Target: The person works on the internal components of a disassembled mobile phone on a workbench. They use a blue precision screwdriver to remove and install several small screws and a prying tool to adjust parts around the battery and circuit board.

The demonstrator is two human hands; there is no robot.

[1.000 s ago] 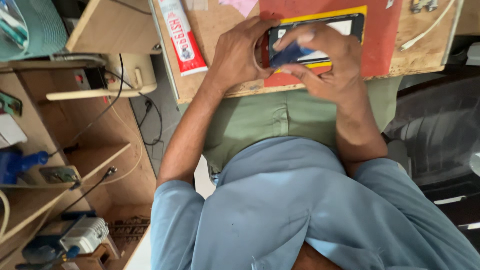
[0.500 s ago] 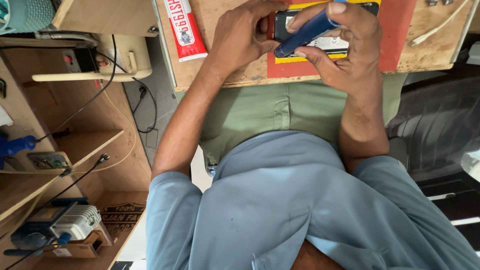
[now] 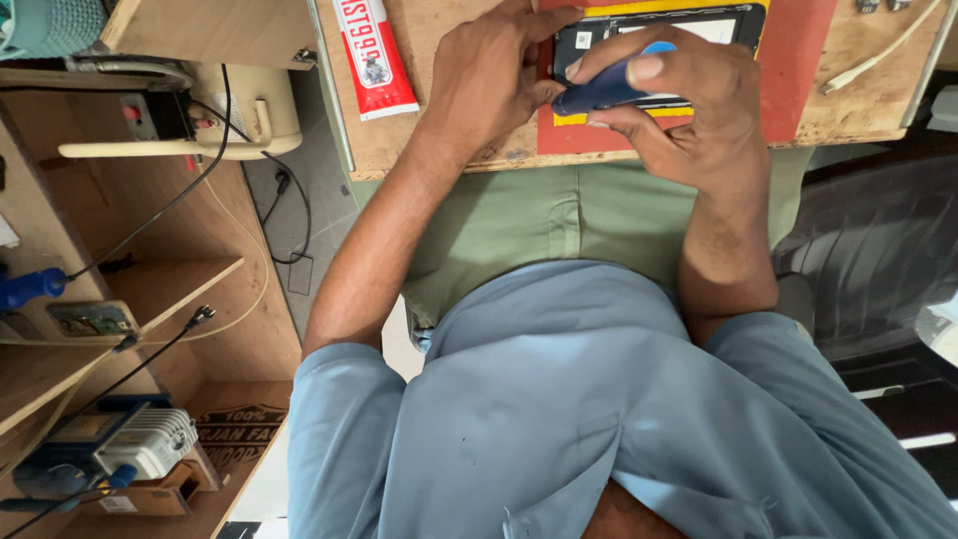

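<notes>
A dark opened phone (image 3: 654, 22) lies on a yellow-edged pad on a red mat (image 3: 798, 60), at the near edge of a wooden table (image 3: 429, 150). My left hand (image 3: 489, 80) rests on the mat and presses against the phone's left end. My right hand (image 3: 679, 100) grips a dark blue screwdriver-like tool (image 3: 599, 92). The tool lies nearly level over the phone's near edge, with its tip toward my left fingers. My hands hide most of the phone.
A red and white tube (image 3: 374, 55) lies on the table left of my hands, and a white cable (image 3: 878, 55) at the right. Wooden shelves (image 3: 150, 289) at left hold a cream device (image 3: 230, 110), wires and a blue-handled tool (image 3: 30, 287). A black chair (image 3: 868, 260) stands at the right.
The blue tool has dropped from a steep tilt to nearly level, its tip now by my left fingers. My left hand has stayed at the phone's end. The view has shifted slightly.
</notes>
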